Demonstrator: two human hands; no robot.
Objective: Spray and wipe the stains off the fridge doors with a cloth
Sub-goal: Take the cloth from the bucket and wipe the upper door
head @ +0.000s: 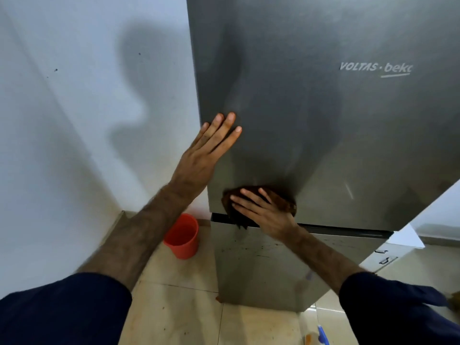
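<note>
A tall grey steel fridge fills the right half of the head view, its upper door (311, 108) bearing a brand logo. My right hand (263, 212) presses a brown cloth (281, 200) flat against the bottom edge of the upper door, just above the dark gap between the doors. The lower door (261, 275) shows dark streaks and specks near its top. My left hand (206, 155) lies flat with fingers spread on the upper door's left edge, holding nothing. A spray bottle (321, 336) with a blue nozzle stands on the floor at the bottom edge.
A red plastic bucket (183, 236) stands on the beige tiled floor (174, 307) left of the fridge, against the white wall (74, 120). White cabinet fronts (388, 257) sit to the right of the fridge.
</note>
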